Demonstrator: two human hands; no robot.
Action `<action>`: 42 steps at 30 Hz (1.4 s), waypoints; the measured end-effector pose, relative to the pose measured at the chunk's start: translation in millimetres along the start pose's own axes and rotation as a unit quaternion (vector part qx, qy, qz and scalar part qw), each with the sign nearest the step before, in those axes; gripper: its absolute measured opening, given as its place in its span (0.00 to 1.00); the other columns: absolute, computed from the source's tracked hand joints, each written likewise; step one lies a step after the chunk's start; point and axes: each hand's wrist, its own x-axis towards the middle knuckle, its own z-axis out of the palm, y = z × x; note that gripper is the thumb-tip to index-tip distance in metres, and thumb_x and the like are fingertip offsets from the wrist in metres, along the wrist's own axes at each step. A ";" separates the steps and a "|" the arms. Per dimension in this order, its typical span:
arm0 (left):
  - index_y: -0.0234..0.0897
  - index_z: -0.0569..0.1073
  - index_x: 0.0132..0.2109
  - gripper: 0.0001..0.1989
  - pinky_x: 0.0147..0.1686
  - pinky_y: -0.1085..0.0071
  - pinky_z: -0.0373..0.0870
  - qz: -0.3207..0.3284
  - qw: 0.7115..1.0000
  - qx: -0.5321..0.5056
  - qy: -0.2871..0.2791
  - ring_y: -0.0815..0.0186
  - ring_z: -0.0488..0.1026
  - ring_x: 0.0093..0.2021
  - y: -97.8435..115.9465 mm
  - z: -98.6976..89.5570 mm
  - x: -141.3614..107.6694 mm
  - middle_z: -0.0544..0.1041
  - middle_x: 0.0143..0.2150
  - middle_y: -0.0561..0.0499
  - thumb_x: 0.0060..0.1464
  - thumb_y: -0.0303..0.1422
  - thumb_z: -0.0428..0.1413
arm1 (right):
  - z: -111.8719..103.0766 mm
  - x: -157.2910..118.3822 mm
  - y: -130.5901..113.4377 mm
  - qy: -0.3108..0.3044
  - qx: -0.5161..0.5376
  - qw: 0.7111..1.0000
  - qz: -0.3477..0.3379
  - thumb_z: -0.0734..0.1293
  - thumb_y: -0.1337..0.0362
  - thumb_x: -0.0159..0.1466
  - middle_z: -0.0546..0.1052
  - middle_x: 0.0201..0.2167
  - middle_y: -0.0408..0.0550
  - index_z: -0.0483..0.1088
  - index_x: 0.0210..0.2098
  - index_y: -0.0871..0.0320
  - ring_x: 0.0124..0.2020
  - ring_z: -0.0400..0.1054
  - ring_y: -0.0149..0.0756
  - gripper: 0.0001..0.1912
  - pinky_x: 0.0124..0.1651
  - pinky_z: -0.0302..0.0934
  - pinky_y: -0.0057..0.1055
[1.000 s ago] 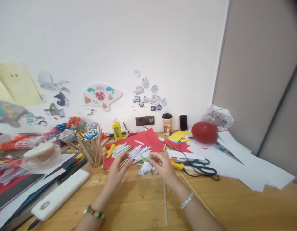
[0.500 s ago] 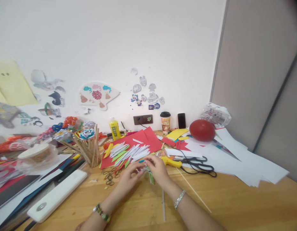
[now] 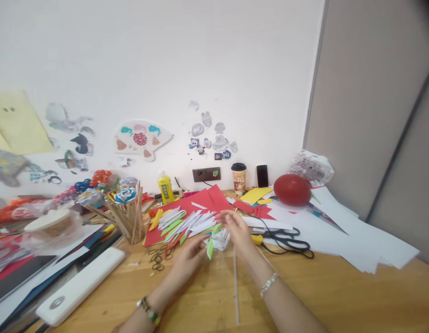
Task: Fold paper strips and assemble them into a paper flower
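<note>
A small green-and-white folded paper piece (image 3: pixel 210 249) is pinched between the fingertips of my left hand (image 3: pixel 189 259) above the table. My right hand (image 3: pixel 237 227) is raised just to the right of it, fingers stretched out and apart, and I see nothing gripped in them. White folded paper (image 3: pixel 221 241) shows between the two hands, partly hidden by my right hand. Behind my hands, white and green folded paper strips (image 3: pixel 186 222) lie on red paper sheets (image 3: pixel 200 200). A yellow-handled tool (image 3: pixel 257 239) is mostly covered by my right wrist.
Black scissors (image 3: pixel 290 240) and a dark cable lie to the right. Rubber bands (image 3: pixel 158 257) are scattered left of my hands. Farther left stand a holder of wooden sticks (image 3: pixel 133 226) and a long white device (image 3: pixel 82 286). A thin pale stick (image 3: pixel 235 291) lies in front.
My hands have moved apart. My right hand has let go of the paper piece and shifted slightly up and right, while my left hand keeps it; the green paper has turned.
</note>
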 end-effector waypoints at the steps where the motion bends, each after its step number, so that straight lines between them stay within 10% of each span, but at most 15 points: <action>1: 0.36 0.72 0.47 0.18 0.33 0.72 0.62 -0.017 0.999 -0.031 -0.010 0.66 0.66 0.30 2.9 -1.7 -1.0 0.74 0.32 0.49 0.48 0.36 0.57 | -4.1 1.6 -3.9 -0.013 -0.017 1.000 -0.012 0.62 0.54 0.59 0.75 0.38 0.50 0.69 0.36 0.58 0.40 0.69 0.36 0.14 0.45 0.63 0.34; 7: 0.33 0.75 0.41 0.18 0.29 0.75 0.57 -0.056 0.988 -0.145 -0.020 0.71 0.62 0.26 14.2 -4.8 -8.2 0.69 0.25 0.53 0.45 0.40 0.60 | -13.4 1.0 -6.2 -0.103 -0.145 0.984 -0.005 0.66 0.59 0.56 0.75 0.40 0.50 0.71 0.40 0.59 0.42 0.68 0.39 0.14 0.46 0.61 0.36; 14: 0.34 0.76 0.37 0.14 0.34 0.73 0.64 -0.052 0.998 -0.041 -0.018 0.66 0.69 0.32 20.2 -6.7 -9.1 0.75 0.32 0.49 0.47 0.40 0.58 | -5.9 -6.2 -10.1 -0.113 -0.142 0.983 -0.005 0.66 0.63 0.56 0.75 0.34 0.46 0.71 0.36 0.58 0.38 0.68 0.36 0.09 0.43 0.61 0.31; 20: 0.37 0.73 0.47 0.23 0.48 0.61 0.67 0.072 0.988 0.023 0.136 0.56 0.69 0.49 19.9 -23.6 -4.3 0.75 0.46 0.44 0.50 0.47 0.52 | -2.1 -8.8 -17.2 -0.063 -0.211 0.965 -0.141 0.67 0.66 0.56 0.75 0.34 0.46 0.73 0.35 0.55 0.40 0.67 0.36 0.07 0.44 0.60 0.32; 30: 0.39 0.75 0.42 0.13 0.40 0.66 0.73 0.233 0.961 0.039 0.144 0.62 0.69 0.44 18.6 -18.1 -2.9 0.67 0.44 0.46 0.45 0.32 0.60 | 6.3 -15.5 -21.1 -0.079 -0.212 0.943 -0.246 0.66 0.72 0.56 0.77 0.34 0.45 0.73 0.31 0.53 0.39 0.67 0.37 0.08 0.46 0.58 0.35; 42: 0.42 0.78 0.37 0.08 0.42 0.66 0.68 0.282 0.917 0.189 0.209 0.62 0.68 0.42 26.5 -28.9 -7.0 0.69 0.40 0.47 0.49 0.36 0.57 | 1.8 -11.7 -8.9 -0.064 -0.319 0.920 -0.217 0.63 0.74 0.55 0.75 0.28 0.44 0.72 0.30 0.55 0.34 0.66 0.36 0.09 0.41 0.57 0.33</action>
